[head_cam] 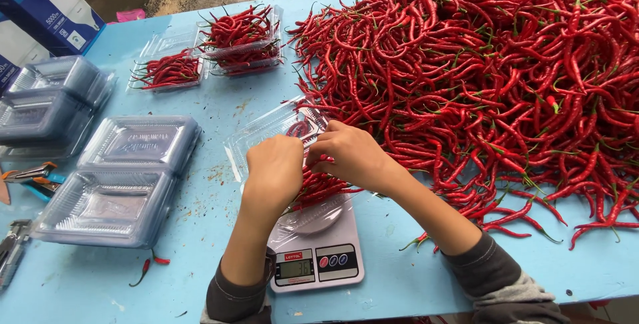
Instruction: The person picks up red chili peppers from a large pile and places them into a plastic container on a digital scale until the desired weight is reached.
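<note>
A clear plastic clamshell box (266,134) with red chilies (318,187) in it rests on a small grey kitchen scale (318,247). My left hand (274,171) and my right hand (349,154) meet over the box, fingers curled on the chilies inside it. Its lid stands open toward the far left. A big heap of long red chilies (479,71) covers the right half of the blue table (213,104), just beyond my right hand.
Two filled clear boxes (170,68) (241,41) sit at the back. Stacks of empty clear boxes (126,177) (50,98) stand at the left. A stapler (30,174) and a metal tool (10,251) lie at the left edge. One loose chili (148,265) lies near the stacks. Cardboard cartons (43,4) stand at the far left.
</note>
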